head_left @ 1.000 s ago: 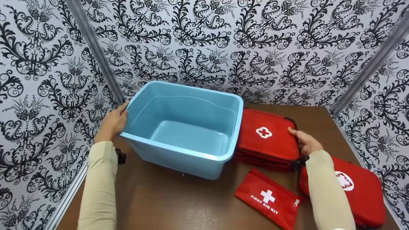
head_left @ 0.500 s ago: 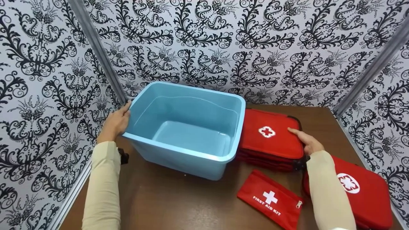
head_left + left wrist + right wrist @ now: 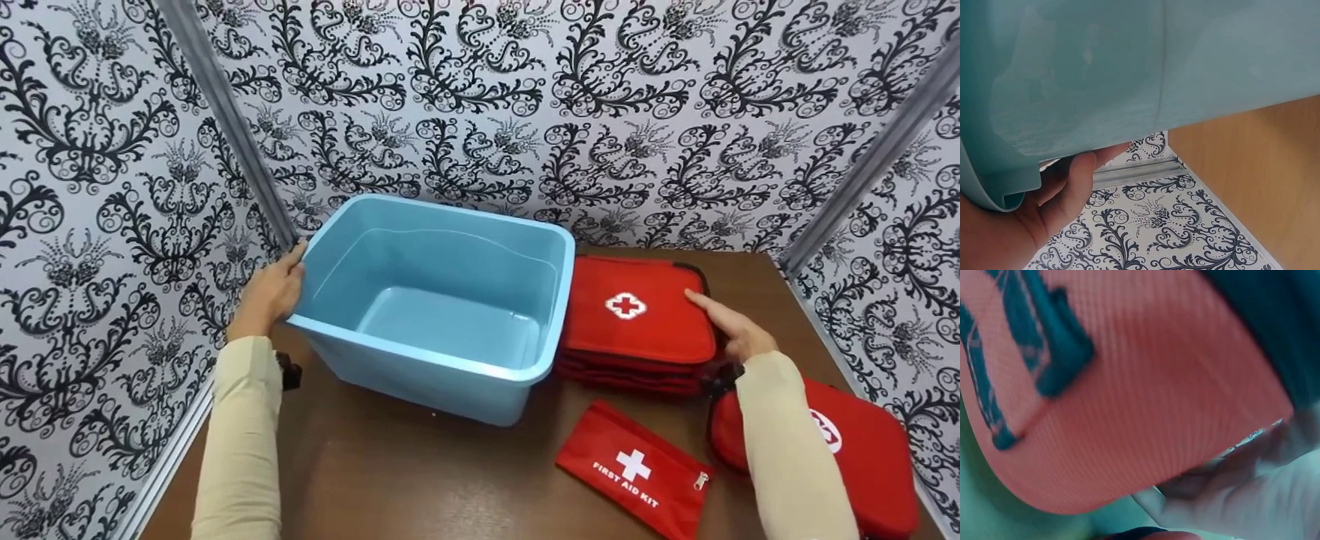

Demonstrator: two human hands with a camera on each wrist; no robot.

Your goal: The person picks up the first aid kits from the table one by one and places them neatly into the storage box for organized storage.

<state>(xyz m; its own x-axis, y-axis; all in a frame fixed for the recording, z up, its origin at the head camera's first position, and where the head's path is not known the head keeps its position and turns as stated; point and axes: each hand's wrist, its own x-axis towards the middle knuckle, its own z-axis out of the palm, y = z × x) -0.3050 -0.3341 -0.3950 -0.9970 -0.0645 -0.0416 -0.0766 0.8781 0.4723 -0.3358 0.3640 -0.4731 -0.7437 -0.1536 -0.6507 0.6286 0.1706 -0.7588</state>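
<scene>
A light blue plastic tub (image 3: 442, 360) stands on the brown table with its inside bare. My left hand (image 3: 268, 292) rests against the outside of its left wall, just below the rim. In the left wrist view the thumb (image 3: 1081, 171) lies along this outer wall. To the tub's right is a stack of red bags, the top one a red first aid bag (image 3: 645, 330) with a white-edged cross. My right hand (image 3: 735, 330) grips that bag's right side, one digit on top and the other fingers mostly hidden. The right wrist view shows the bag's ribbed red surface (image 3: 1129, 410) and dark straps close up.
A flat red zip pouch (image 3: 607, 446) marked FIRST AID KIT lies in front of the stack. Another red first aid case (image 3: 870, 450) is at the right, partly under my right sleeve (image 3: 795, 450). Patterned wall panels (image 3: 480, 97) enclose the table's back and sides.
The right hand has shifted slightly right and back at the bag's edge, and the top bag's right side has turned a little. The left hand and tub stay nearly the same.
</scene>
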